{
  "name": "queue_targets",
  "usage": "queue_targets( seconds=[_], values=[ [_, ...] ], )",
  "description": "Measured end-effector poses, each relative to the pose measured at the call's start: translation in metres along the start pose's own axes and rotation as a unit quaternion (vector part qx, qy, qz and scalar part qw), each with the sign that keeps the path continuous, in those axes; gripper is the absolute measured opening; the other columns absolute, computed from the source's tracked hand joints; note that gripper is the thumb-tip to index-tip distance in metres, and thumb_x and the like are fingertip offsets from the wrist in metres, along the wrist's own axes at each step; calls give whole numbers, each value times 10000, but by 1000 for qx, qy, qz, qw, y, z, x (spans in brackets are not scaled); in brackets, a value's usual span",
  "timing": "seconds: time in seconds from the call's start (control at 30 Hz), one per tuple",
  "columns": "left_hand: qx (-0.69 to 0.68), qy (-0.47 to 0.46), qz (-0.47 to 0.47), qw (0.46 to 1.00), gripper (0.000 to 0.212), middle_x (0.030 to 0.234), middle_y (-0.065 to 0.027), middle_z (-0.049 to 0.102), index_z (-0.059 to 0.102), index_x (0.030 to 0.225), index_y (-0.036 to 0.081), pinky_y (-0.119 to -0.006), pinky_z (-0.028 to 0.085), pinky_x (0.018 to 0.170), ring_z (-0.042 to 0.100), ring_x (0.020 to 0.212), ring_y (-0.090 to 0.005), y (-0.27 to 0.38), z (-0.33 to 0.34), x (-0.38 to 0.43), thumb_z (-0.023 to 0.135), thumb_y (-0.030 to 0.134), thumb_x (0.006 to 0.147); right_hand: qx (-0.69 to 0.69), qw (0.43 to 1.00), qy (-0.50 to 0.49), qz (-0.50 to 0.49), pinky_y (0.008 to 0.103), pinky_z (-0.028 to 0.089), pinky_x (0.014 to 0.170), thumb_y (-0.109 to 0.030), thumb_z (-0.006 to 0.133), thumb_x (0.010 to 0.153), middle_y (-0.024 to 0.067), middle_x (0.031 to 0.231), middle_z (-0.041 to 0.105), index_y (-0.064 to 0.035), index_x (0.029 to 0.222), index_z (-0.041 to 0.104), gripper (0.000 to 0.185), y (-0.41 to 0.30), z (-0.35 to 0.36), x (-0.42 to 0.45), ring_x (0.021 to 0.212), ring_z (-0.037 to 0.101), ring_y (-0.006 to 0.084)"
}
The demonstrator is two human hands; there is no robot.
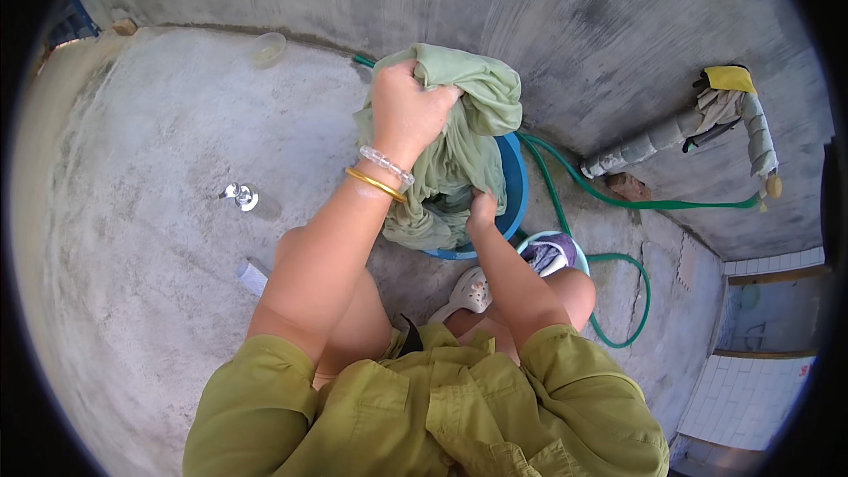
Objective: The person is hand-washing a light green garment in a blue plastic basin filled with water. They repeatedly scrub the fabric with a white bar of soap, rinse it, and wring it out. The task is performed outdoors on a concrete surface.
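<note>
A large pale green wet cloth [487, 96] hangs in folds over a round blue plastic basin [518, 179], its lower part lying inside. My left hand [412, 106] grips the cloth's upper bunch, raised above the basin; a bead bracelet [386, 165] and a gold-coloured bangle [374, 184] circle that wrist. Lower down, at the basin's near right side, my right hand [483, 207] holds another part of the same cloth. Its fingers are mostly hidden in the fabric. Whitish traces, perhaps suds, show on my left hand and wrist.
A green hose [613, 199] loops across the concrete floor to a wrapped pipe [646, 144] at the wall. Right of the basin stands a small bowl [582, 258] with purple fabric. To the left are a pump bottle [244, 197], a whitish object [252, 276] and a translucent bowl [269, 50].
</note>
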State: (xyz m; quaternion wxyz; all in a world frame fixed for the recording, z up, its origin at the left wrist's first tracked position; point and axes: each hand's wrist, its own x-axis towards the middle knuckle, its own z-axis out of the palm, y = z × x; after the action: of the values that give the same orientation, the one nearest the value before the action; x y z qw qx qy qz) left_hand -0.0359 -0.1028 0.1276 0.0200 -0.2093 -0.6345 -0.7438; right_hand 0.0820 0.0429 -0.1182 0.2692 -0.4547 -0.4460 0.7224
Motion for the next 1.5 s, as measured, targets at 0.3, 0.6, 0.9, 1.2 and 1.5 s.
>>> queue_targets(
  seconds=[0.3,0.6,0.9,1.2,1.5],
  values=[
    [63,-12,-3,998,201,723,-127,641,637,763,-15,-297,458,607,616,658,-232,-18,-1,16,643,140,634,60,969,-199,-132,414,455,761,-107,344,811,158,907,567,17,892,550,254,-325,58,-46,833,545,292],
    [224,-196,-108,949,590,761,-229,606,597,801,-90,-358,455,654,598,722,-327,-37,-2,19,611,489,695,33,908,-297,-293,454,435,741,-164,342,808,131,827,533,-16,804,517,230,-517,66,-119,772,515,286],
    [256,-388,-30,885,768,780,-272,582,605,800,-99,-377,450,717,576,766,-367,-117,10,-19,482,652,697,-57,959,-84,-264,454,445,793,-121,343,846,145,919,557,37,884,520,240,-527,73,-72,831,553,280],
    [401,-408,-18,820,698,701,-217,577,595,719,-26,-402,459,625,577,682,-333,-37,57,-42,549,663,616,-98,966,-57,-232,435,462,766,-117,369,855,137,899,561,48,909,516,228,-474,88,-116,791,559,258],
    [231,-13,126,965,124,663,-169,588,571,745,-19,-407,447,597,584,650,-306,-48,39,14,487,72,754,-33,962,-52,-268,412,482,752,-101,365,862,148,958,555,63,959,500,233,-441,64,-104,836,563,274]
  ],
)
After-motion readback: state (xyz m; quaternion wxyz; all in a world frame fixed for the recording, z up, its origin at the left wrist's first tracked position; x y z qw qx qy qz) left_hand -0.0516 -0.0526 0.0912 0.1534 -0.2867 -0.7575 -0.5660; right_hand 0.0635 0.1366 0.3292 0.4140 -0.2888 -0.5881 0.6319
